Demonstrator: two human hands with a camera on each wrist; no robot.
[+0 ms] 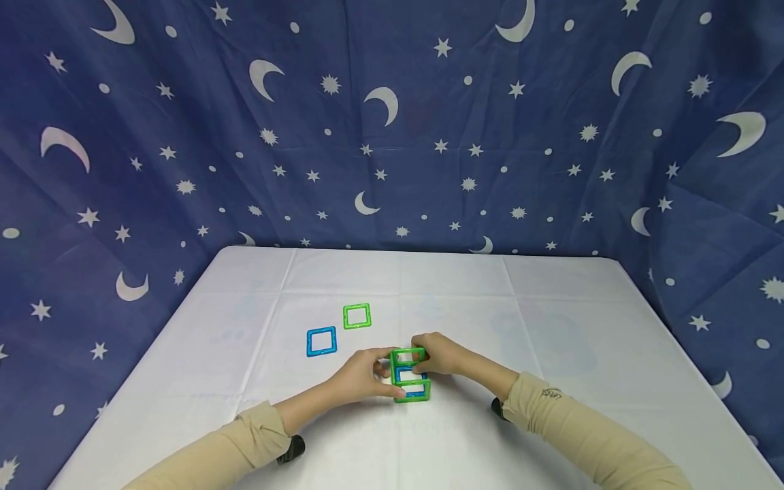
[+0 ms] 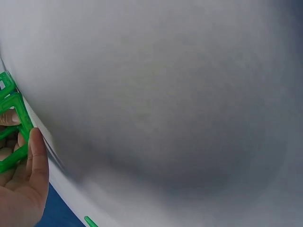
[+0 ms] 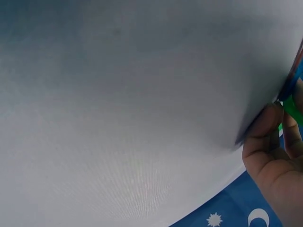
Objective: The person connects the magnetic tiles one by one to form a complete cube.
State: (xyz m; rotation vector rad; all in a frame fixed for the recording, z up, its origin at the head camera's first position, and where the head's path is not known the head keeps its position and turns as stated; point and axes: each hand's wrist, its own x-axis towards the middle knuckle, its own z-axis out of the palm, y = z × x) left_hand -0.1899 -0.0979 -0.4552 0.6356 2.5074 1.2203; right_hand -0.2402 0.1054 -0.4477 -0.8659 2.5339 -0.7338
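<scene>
Several square plastic frames, green and blue, are joined into a small box shape [image 1: 412, 383] on the white tabletop. Green frames stand up at its near, far and left sides, with blue frames [image 1: 404, 368] low inside. My left hand [image 1: 358, 374] grips it from the left, thumb at the near corner. From the right, my right hand [image 1: 444, 354] pinches at the far green frame. In the left wrist view, green frames [image 2: 21, 112] lie between my thumb and fingers. The right wrist view shows my fingertips at a blue edge [image 3: 288, 88], beside some green.
A loose green square frame [image 1: 357, 326] and a blue one [image 1: 321, 352] lie flat on the table, left of and beyond the box shape. A dark blue curtain [image 1: 416, 197] with moons and stars hangs behind the white-covered table [image 1: 551, 299].
</scene>
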